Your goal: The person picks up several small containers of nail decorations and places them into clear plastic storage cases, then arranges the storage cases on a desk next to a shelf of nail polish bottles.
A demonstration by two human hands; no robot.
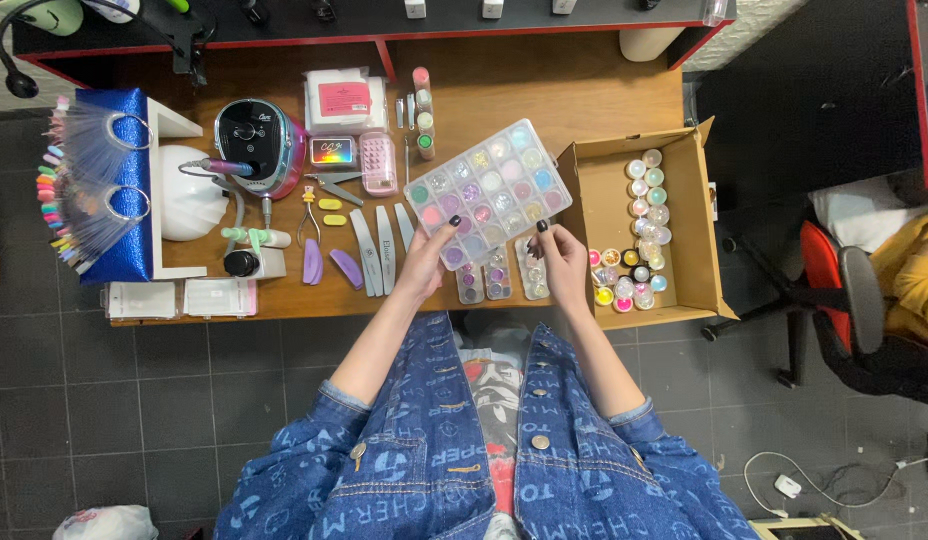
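Grip, left hand [421, 262]: closed on the near left corner of the clear compartment box [487, 192], thumb on the lid, fingers under the base.
Grip, right hand [564, 262]: closed on the near right edge of the same box, dark-painted fingertips pinching the rim.
Held thing: the compartment box is carried tilted over the middle of the tabletop [504, 85], its long axis running from 8 o'clock to 2 o'clock; whether its far edge touches the wood cannot be told.
Handling note: the box is judged best kept level and supported at both near corners, so that the loose contents stay in their cells; whether the lid is latched cannot be told.
Box contents: a grid of small cells, each filled with glitter or sequins in pink, purple, green, blue and silver.
At 6 o'clock of the box: three narrow strips of small pots [498, 275] lie flat, partly hidden by the hands.
At 3 o'clock: an open cardboard box [684, 215] holds small round jars [644, 220] with pale and bright contents, crowded along its left side.
At 9 o'clock: nail files [376, 250], nippers [307, 215] and an electric nail drill unit [256, 140] are laid out.
At far 9 o'clock: fans of colour swatches [79, 185] rest on a blue stand.
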